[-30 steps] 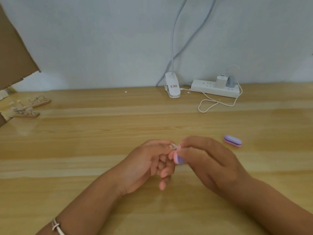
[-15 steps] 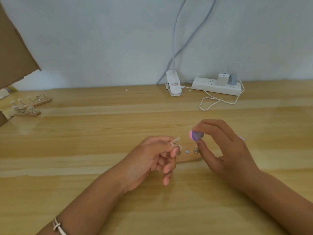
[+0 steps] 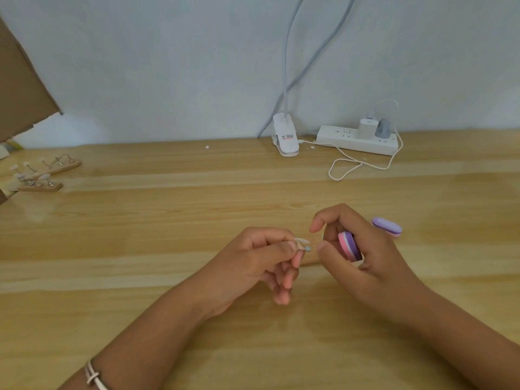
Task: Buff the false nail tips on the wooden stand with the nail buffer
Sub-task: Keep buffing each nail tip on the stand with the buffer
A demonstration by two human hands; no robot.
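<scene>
My left hand (image 3: 253,263) pinches a pale false nail tip (image 3: 302,241) on its small metal holder between thumb and forefinger, just above the table. My right hand (image 3: 363,249) sits close to its right, gripping a pink, white and purple nail buffer (image 3: 349,246) tucked against the palm, with the forefinger and thumb curved toward the tip. The wooden stand under the hands is almost wholly hidden; only a sliver (image 3: 309,260) shows between them.
A second purple buffer (image 3: 387,226) lies right of my right hand. Two more wooden stands with nail tips (image 3: 42,175) sit at far left by a cardboard box (image 3: 19,88). A clip lamp base (image 3: 285,137), power strip (image 3: 357,139) and white cable (image 3: 351,167) line the back wall.
My right hand lifted the buffer off the nail tip, rose, then came back down beside my left hand with the buffer turned into the palm. The left hand kept its pinch on the tip.
</scene>
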